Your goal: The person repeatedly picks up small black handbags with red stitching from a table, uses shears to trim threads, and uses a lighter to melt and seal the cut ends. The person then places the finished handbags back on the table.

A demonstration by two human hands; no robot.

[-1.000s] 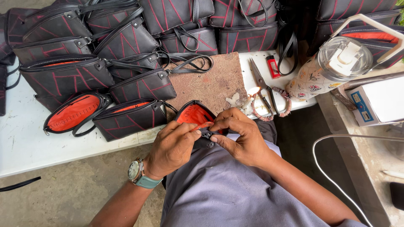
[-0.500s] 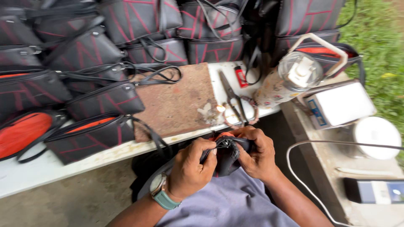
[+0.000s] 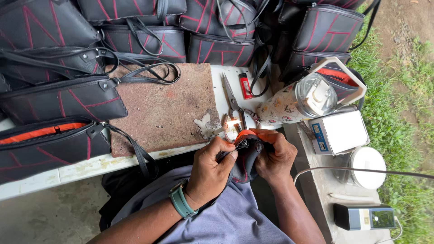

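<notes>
Both hands grip one small black bag with an orange lining point(image 3: 247, 156), held just above the person's lap at the near edge of the white table point(image 3: 90, 168). The left hand point(image 3: 211, 169) closes its fingers around the bag's left side, with a teal-strapped watch point(image 3: 181, 203) on the wrist. The right hand point(image 3: 275, 156) clasps the bag's right side, fingers curled over the orange rim. Just beyond the bag a small flame burns on a candle stub point(image 3: 229, 123) at the near right corner of a reddish stone slab point(image 3: 167, 106) lying on the table. Scissors point(image 3: 233, 101) and a red lighter point(image 3: 245, 86) lie to the right of the slab. Farther right stands a floral jug with a clear lid point(image 3: 298, 101). Many black bags with red stitching point(image 3: 63, 97) are stacked across the far and left parts of the table
</notes>
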